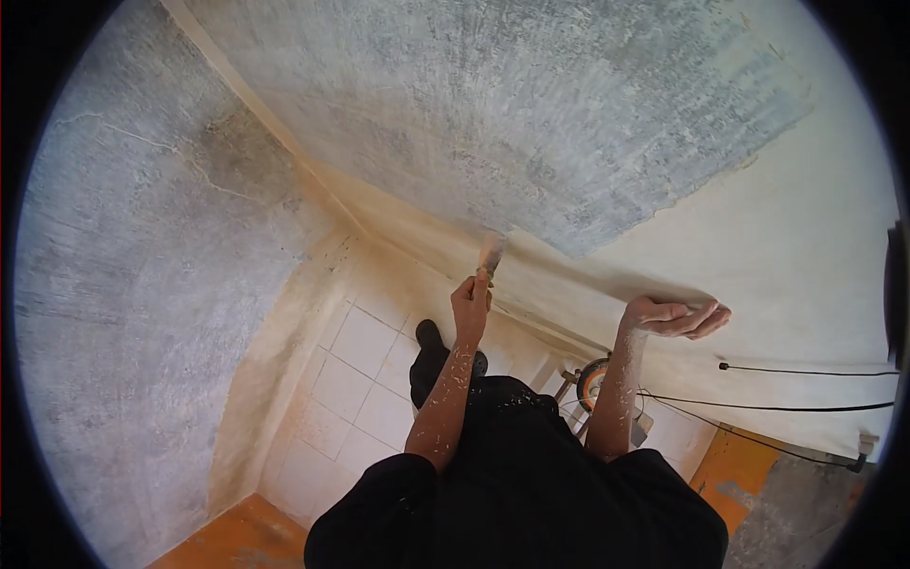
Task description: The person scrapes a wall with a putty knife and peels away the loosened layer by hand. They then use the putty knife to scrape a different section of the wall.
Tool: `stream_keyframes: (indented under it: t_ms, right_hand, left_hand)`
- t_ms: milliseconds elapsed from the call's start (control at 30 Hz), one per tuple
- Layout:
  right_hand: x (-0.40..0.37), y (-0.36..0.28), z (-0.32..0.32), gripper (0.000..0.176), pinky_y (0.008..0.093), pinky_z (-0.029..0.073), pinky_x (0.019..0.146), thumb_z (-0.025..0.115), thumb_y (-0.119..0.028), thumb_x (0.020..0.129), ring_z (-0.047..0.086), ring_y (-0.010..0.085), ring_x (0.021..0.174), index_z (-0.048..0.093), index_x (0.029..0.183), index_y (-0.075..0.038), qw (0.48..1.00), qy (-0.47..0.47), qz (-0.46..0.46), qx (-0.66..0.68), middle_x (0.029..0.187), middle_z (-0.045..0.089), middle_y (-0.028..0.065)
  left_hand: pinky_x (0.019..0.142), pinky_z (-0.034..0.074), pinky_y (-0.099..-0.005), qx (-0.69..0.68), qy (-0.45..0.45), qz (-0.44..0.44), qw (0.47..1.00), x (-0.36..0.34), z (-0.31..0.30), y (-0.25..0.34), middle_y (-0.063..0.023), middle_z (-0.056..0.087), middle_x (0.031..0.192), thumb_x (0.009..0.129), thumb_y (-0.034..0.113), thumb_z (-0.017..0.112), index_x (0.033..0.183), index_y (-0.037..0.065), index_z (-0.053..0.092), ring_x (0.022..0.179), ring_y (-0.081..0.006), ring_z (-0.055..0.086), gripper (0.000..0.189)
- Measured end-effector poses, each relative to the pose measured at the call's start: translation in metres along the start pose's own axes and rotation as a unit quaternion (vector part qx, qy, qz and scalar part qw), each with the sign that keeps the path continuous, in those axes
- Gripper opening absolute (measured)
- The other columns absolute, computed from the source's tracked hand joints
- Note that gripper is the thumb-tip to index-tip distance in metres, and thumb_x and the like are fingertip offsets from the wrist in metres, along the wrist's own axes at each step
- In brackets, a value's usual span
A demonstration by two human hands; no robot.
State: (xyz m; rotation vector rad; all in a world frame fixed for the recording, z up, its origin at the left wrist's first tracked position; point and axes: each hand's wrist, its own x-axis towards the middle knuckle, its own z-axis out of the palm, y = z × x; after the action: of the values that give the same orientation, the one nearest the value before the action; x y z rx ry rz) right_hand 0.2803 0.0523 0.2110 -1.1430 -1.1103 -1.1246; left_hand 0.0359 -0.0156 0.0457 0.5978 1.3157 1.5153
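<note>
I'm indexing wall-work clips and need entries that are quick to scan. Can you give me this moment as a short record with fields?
left hand: closed round the handle of a pale-bristled paintbrush, bristles against the wall
right hand: open, slightly cupped, at the wall; contact unclear
arms: speckled with pale flecks
wall: rough grey plaster above, cream coat below
floor: white square tiles, black shoe on them
nearby: thin black cables, round orange-rimmed tool
</note>
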Motion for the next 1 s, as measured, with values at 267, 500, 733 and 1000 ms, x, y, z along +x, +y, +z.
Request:
stream_keyframes:
  t_ms: [267, 500, 733, 1000]
  right_hand:
    - [0.001, -0.002, 0.003, 0.046, 0.0533, 0.028, 0.115, 0.025, -0.021, 0.106, 0.024, 0.0357, 0.145, 0.041, 0.139, 0.007, 1.0, -0.005, 0.004, -0.004, 0.15, 0.032, 0.0232]
    - [0.0, -0.001, 0.001, 0.047, 0.0544, 0.025, 0.116, 0.025, -0.02, 0.105, 0.024, 0.0358, 0.145, 0.04, 0.139, 0.007, 1.0, -0.004, 0.008, -0.008, 0.151, 0.033, 0.0246]
    - [0.002, -0.002, 0.0, 0.045, 0.0561, 0.025, 0.115, 0.026, -0.018, 0.105, 0.028, 0.0366, 0.143, 0.041, 0.139, 0.007, 1.0, -0.002, -0.011, -0.016, 0.149, 0.035, 0.025]
    - [0.002, -0.004, 0.004, 0.045, 0.0533, 0.028, 0.114, 0.026, -0.02, 0.106, 0.028, 0.0362, 0.143, 0.044, 0.138, 0.007, 1.0, 0.015, 0.004, -0.011, 0.148, 0.038, 0.0227]
  left_hand:
    - [0.049, 0.028, -0.0254, 0.074, 0.064, 0.038, 0.994, -0.001, 0.009, -0.003, 0.0047, 0.041, 0.057, 0.098, 0.04, 0.061, 0.068, 0.002, 0.056, 0.055, -0.004, 0.035, 0.049]
    - [0.05, 0.028, -0.026, 0.03, 0.046, 0.023, 0.998, -0.006, 0.011, -0.008, 0.0048, 0.041, 0.06, 0.099, 0.038, 0.061, 0.068, 0.002, 0.054, 0.057, -0.0046, 0.034, 0.048]
    - [0.05, 0.029, -0.0255, 0.047, 0.038, 0.024, 0.998, -0.004, 0.009, -0.004, 0.0048, 0.043, 0.059, 0.099, 0.036, 0.06, 0.068, 0.002, 0.055, 0.056, -0.0042, 0.036, 0.047]
    - [0.049, 0.03, -0.0248, -0.029, 0.019, -0.032, 0.999, -0.014, 0.017, 0.012, 0.0047, 0.043, 0.059, 0.099, 0.037, 0.06, 0.069, 0.002, 0.056, 0.055, -0.004, 0.037, 0.046]
